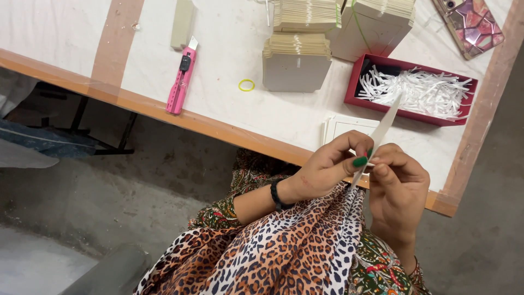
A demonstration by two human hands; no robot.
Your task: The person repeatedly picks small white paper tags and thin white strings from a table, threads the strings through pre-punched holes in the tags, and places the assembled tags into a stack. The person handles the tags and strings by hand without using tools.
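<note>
Both hands meet over my lap at the table's front edge. My left hand [333,164], with green nails and a black wristband, pinches a thin flat piece of grey-white card [382,128] seen edge-on. My right hand [398,188] grips the same card from the other side, fingers curled on its lower end. The card's upper end points up toward a red tray [352,87] filled with shredded white paper [420,90].
A pink utility knife [180,82] lies near the table's edge at left. A yellow rubber band [246,85] lies beside stacks of flat grey card [297,63]. A white card piece [341,127] lies near my hands. A phone in a patterned case [472,24] sits far right.
</note>
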